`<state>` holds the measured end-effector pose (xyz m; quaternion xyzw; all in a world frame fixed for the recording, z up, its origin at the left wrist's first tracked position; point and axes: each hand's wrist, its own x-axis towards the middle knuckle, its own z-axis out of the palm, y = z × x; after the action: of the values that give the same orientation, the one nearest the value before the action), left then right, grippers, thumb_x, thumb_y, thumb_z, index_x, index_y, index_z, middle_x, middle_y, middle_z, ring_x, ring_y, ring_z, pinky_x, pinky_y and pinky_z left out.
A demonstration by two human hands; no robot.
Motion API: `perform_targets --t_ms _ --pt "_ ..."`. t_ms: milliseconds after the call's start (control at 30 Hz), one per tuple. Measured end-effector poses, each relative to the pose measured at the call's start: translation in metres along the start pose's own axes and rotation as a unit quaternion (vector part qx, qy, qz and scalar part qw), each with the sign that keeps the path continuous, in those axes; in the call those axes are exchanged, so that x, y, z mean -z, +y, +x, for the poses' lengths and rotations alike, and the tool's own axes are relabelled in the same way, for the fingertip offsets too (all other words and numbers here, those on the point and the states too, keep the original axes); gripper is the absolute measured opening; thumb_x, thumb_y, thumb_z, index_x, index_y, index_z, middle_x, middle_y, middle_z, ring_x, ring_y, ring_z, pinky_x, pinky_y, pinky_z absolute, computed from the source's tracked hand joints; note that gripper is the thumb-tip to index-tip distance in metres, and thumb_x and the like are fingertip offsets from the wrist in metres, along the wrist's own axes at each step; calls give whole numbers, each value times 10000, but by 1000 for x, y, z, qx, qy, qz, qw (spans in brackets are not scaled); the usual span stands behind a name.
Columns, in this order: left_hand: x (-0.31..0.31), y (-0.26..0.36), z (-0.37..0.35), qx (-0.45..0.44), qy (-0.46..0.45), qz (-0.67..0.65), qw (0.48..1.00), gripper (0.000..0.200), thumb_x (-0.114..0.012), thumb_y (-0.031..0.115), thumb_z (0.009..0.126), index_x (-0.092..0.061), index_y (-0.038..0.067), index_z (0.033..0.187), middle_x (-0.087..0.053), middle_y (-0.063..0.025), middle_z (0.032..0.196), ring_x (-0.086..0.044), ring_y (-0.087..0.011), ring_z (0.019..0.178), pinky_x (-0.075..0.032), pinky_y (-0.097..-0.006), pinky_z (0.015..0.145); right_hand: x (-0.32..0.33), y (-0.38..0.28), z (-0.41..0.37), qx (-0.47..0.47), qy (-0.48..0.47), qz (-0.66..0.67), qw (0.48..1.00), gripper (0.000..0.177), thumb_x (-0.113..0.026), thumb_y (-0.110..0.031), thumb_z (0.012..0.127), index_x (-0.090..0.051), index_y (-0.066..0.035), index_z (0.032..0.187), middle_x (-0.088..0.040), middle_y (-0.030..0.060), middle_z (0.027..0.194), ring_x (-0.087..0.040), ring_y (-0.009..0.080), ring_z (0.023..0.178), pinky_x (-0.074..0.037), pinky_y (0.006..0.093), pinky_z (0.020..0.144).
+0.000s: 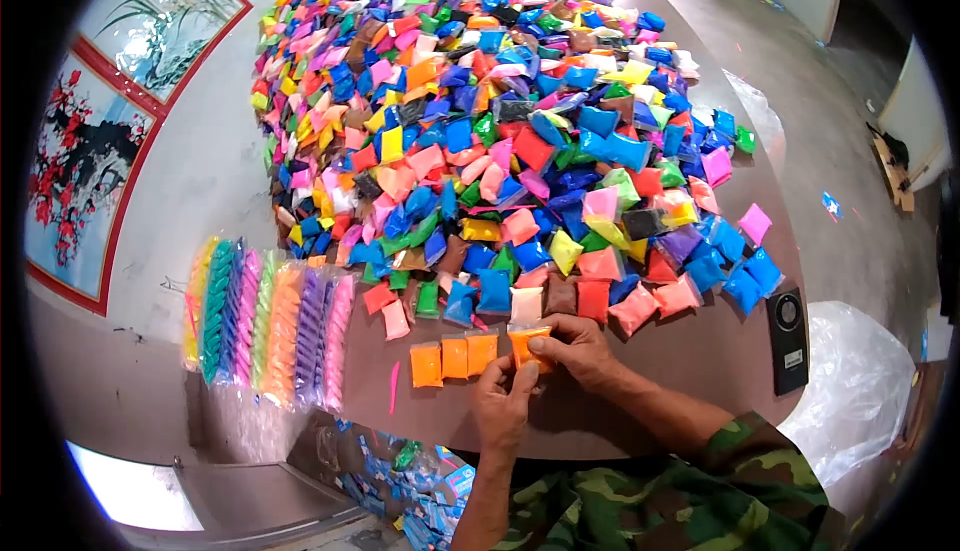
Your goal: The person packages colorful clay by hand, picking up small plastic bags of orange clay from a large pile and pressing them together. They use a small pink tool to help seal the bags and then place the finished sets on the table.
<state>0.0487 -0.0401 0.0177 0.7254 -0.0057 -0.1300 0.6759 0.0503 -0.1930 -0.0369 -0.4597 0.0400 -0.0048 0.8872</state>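
Between both hands, near the table's front edge, is a small orange packet (521,339) in clear plastic. My right hand (578,351) pinches its right side, thumb on top. My left hand (503,396) has its thumb and fingers closed at the packet's lower left corner. Left of it lie more orange packets: one orange packet (482,353) close to my left hand, another orange packet (455,358) against it, and a third orange packet (426,365) slightly apart. A thin pink strip (394,387) rests on the table further left.
A big heap of many-coloured packets (480,151) covers most of the table (590,421). Twisted coloured sticks in clear wrapping (270,321) lie at the left edge. A black phone-like device (788,341) sits at the right edge. Clear plastic sheeting (850,391) hangs beyond it.
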Motion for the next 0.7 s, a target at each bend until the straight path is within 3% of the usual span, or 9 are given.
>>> perform_targets --t_ms 300,600,700 --pt "10 7 2 1 1 86 996 232 -735 187 984 -651 -7 1079 -674 -29 892 -630 -79 752 -536 -222 679 1 -3 0 -26 -14 -76 997 320 -740 -252 982 -690 2 1170 -685 28 996 -643 88 862 -543 225 754" --pt "5 -2 0 18 14 -27 999 224 -729 190 990 -661 1 1088 -676 -19 838 -632 -74 710 -535 -220 668 -2 0 0 -15 10 -22 1000 319 -750 -245 971 -682 -2 1168 -679 28 987 -633 90 854 -537 233 748" --pt "10 0 2 8 2 -26 1000 221 -731 196 991 -659 4 1074 -680 -20 841 -633 -69 712 -533 -216 667 -5 -8 -1 -42 -4 -72 997 345 -765 -259 959 -677 -2 1171 -675 28 974 -627 91 837 -530 236 737"
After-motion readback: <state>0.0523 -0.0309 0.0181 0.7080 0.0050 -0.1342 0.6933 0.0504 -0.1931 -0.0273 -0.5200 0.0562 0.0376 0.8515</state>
